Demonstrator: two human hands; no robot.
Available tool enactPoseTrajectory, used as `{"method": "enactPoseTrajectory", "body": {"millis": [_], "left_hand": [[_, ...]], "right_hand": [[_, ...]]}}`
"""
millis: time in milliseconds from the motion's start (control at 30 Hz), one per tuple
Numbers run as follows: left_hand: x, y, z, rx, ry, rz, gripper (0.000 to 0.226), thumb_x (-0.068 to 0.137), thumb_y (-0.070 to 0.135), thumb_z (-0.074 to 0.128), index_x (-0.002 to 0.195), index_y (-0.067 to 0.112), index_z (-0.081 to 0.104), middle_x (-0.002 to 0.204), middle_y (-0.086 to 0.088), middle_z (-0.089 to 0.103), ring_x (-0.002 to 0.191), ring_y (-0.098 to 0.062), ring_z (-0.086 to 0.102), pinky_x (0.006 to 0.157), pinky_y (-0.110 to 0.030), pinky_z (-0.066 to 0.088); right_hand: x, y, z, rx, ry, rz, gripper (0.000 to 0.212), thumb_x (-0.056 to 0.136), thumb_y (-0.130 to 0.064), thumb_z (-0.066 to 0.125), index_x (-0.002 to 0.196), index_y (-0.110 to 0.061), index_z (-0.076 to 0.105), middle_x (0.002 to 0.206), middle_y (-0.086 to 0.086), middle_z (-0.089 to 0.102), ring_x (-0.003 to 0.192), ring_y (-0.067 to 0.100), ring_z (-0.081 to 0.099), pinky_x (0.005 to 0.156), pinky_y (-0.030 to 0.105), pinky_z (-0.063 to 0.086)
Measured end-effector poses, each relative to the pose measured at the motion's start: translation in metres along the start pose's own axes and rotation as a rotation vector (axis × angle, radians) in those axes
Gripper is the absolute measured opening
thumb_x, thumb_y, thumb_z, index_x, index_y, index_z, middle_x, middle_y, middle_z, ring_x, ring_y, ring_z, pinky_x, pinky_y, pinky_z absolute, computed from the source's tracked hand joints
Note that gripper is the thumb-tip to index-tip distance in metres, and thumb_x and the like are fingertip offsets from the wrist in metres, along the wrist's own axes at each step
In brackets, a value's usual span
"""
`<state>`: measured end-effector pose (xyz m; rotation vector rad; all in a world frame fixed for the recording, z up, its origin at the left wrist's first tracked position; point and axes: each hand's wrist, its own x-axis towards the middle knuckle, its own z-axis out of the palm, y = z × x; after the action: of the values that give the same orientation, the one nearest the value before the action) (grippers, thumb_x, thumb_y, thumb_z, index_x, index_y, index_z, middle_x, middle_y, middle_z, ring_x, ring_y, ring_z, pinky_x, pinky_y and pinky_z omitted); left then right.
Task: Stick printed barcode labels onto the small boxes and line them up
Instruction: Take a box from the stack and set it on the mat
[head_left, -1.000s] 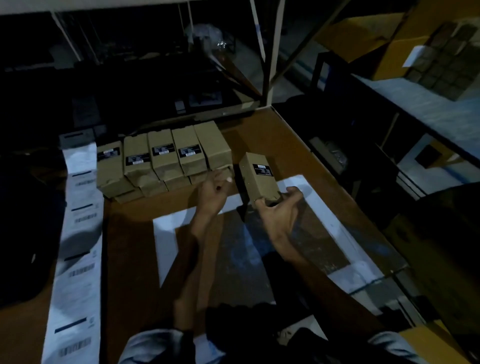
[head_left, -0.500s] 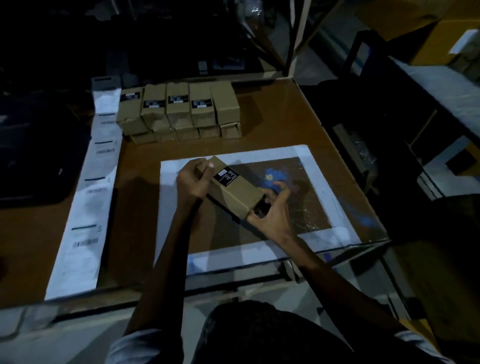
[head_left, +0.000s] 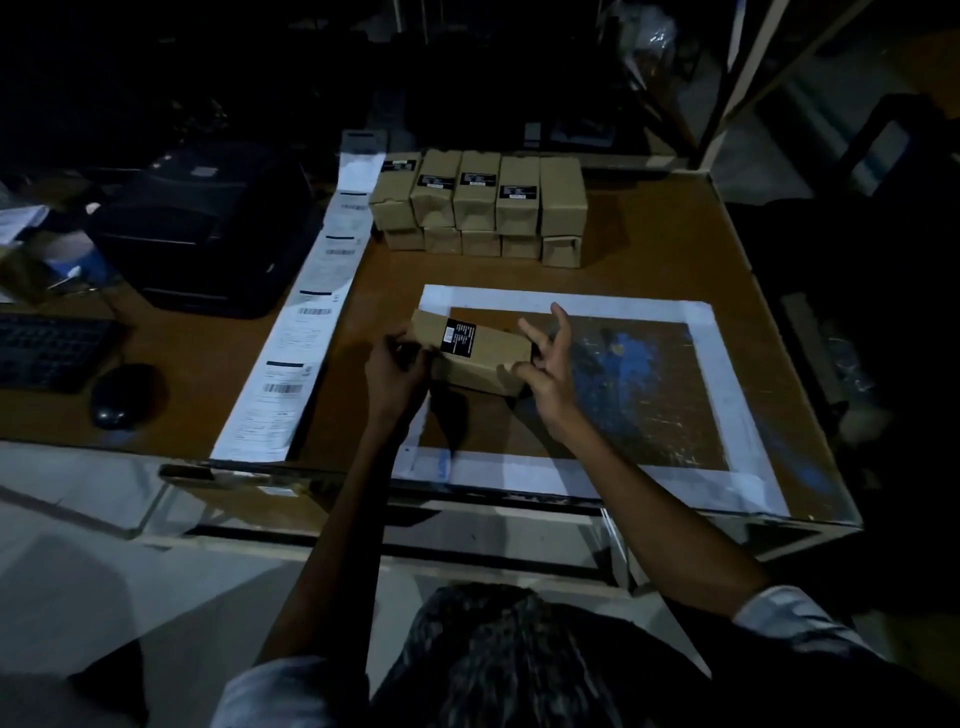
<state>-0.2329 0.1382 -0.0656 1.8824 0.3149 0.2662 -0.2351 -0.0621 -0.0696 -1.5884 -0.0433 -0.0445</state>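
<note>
A black printer (head_left: 208, 228) sits behind a keyboard (head_left: 52, 351) and mouse (head_left: 122, 396) on the wooden table (head_left: 649, 249).

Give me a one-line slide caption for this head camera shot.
Both hands, left and right, hold a labelled cardboard box above the desk, stacked boxes behind.
</note>
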Motion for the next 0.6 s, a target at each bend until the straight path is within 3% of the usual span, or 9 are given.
{"method": "enactPoseTrajectory", "body": {"millis": [100, 167, 233, 300, 400, 533, 600], "left_hand": [[0.002, -0.004, -0.008, 0.018, -0.086, -0.054, 0.029, 0.09, 0.011, 0.072, 0.114, 0.008, 0.056, 0.098, 0.006, 0.062, 0.092, -0.013, 0.062, 0.065, -0.01, 0.049], [0.003, -0.011, -0.01, 0.063, -0.152, -0.054, 0.023, 0.09, 0.007, 0.07, 0.107, 0.011, 0.055, 0.096, 0.005, 0.062, 0.092, -0.018, 0.063, 0.071, -0.02, 0.054], [0.005, -0.015, -0.011, 0.092, -0.171, -0.032, 0.032, 0.09, 0.006, 0.069, 0.116, 0.007, 0.052, 0.107, -0.003, 0.064, 0.099, -0.023, 0.065, 0.083, -0.034, 0.056], [0.009, -0.016, -0.014, 0.106, -0.171, -0.014, 0.043, 0.09, 0.011, 0.07, 0.126, 0.006, 0.048, 0.117, -0.01, 0.064, 0.105, -0.027, 0.065, 0.086, -0.04, 0.056], [0.018, -0.02, -0.022, 0.148, -0.211, 0.018, 0.053, 0.093, 0.017, 0.069, 0.136, 0.004, 0.043, 0.124, -0.014, 0.063, 0.107, -0.026, 0.063, 0.075, -0.022, 0.049], [0.039, -0.029, -0.052, 0.191, -0.302, 0.09, 0.072, 0.089, 0.032, 0.073, 0.143, 0.0, 0.04, 0.128, -0.019, 0.062, 0.112, -0.032, 0.063, 0.089, -0.035, 0.052], [0.05, -0.035, -0.073, 0.177, -0.312, 0.138, 0.069, 0.087, 0.041, 0.072, 0.138, 0.0, 0.048, 0.123, -0.017, 0.065, 0.106, -0.025, 0.065, 0.085, -0.028, 0.055]], "right_hand": [[0.005, 0.005, 0.009, 0.0, 0.039, 0.042, 0.086, 0.089, -0.007, 0.061, 0.157, -0.015, 0.009, 0.155, 0.017, 0.039, 0.138, 0.027, 0.044, 0.109, 0.046, 0.042], [0.007, 0.008, 0.012, -0.015, 0.068, 0.09, 0.077, 0.098, 0.003, 0.055, 0.157, -0.012, 0.009, 0.156, 0.018, 0.036, 0.14, 0.021, 0.04, 0.113, 0.042, 0.04], [0.007, 0.01, 0.015, -0.027, 0.105, 0.126, 0.073, 0.1, 0.001, 0.053, 0.157, -0.013, 0.01, 0.156, 0.016, 0.038, 0.138, 0.016, 0.039, 0.115, 0.039, 0.037], [0.009, 0.012, 0.019, -0.039, 0.138, 0.152, 0.07, 0.102, -0.007, 0.054, 0.157, -0.016, 0.012, 0.152, 0.009, 0.041, 0.134, 0.016, 0.042, 0.109, 0.035, 0.038], [0.013, 0.007, 0.035, -0.113, 0.259, 0.186, 0.066, 0.102, -0.018, 0.057, 0.156, -0.019, 0.019, 0.144, 0.001, 0.046, 0.127, 0.016, 0.048, 0.098, 0.029, 0.039], [0.02, -0.001, 0.068, -0.323, 0.477, 0.105, 0.062, 0.095, -0.013, 0.064, 0.15, -0.019, 0.036, 0.147, 0.008, 0.048, 0.136, 0.024, 0.046, 0.109, 0.037, 0.043], [0.017, -0.006, 0.089, -0.512, 0.501, -0.034, 0.052, 0.092, -0.02, 0.063, 0.141, -0.024, 0.046, 0.144, 0.006, 0.048, 0.135, 0.024, 0.044, 0.108, 0.041, 0.043]]}}
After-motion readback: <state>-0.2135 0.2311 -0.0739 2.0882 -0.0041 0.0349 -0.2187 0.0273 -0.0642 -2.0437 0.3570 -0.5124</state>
